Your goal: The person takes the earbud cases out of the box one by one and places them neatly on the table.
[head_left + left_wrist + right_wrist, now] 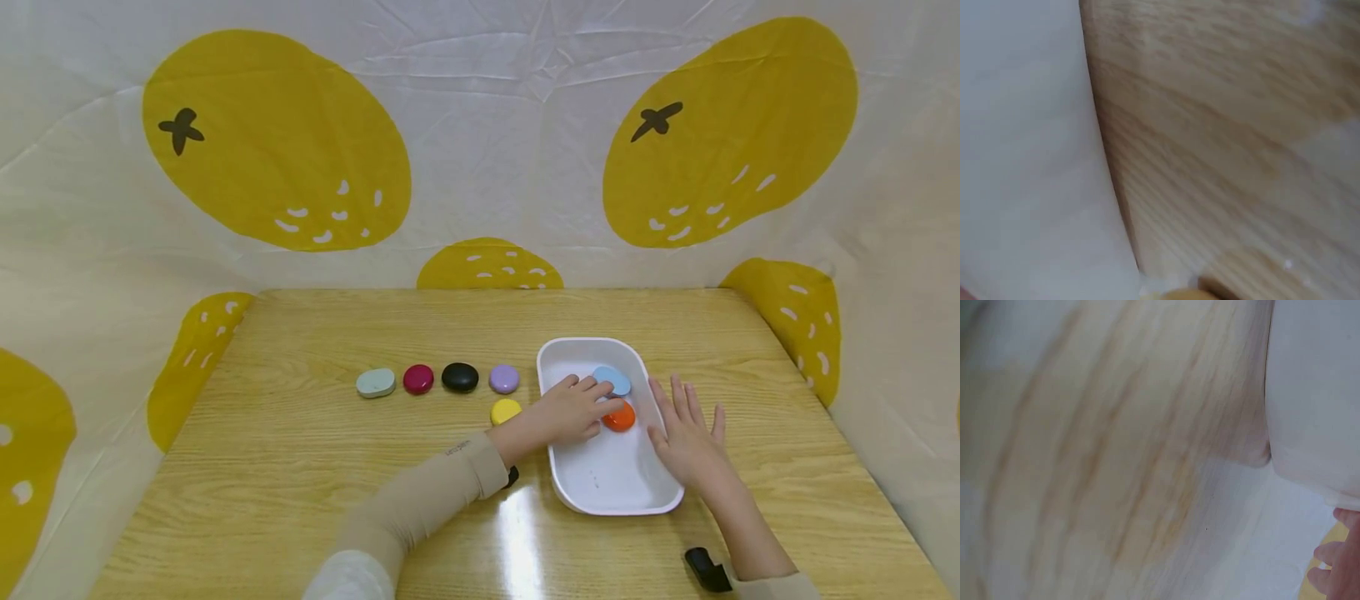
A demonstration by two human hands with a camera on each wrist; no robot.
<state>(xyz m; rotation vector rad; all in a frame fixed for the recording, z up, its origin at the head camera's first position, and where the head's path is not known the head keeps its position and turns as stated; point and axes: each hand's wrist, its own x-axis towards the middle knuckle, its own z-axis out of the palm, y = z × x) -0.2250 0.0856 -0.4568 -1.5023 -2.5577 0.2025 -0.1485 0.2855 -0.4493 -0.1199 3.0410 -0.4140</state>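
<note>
A white tray (615, 492) holds a light blue piece (612, 380) and an orange piece (620, 417), both smooth and pebble-like. My left hand (572, 412) reaches over the tray's left rim, palm down. Its loosely bent fingers overlap the orange piece, the index fingertip right at its upper edge. At the tray's right side, my right hand (692, 439) lies with fingers spread, thumb and forefinger against the rim. Tray wall (1035, 156) fills the left of the left wrist view. Fingers of the right hand (1341, 559) show at the right wrist view's lower right edge.
Left of the tray, a pale green piece (376, 383), a crimson one (418, 379), a black one (460, 377) and a lilac one (504, 379) form a row. A yellow piece (506, 411) sits below the lilac one, beside the left wrist. A patterned cloth (480, 167) surrounds the wooden table (300, 483).
</note>
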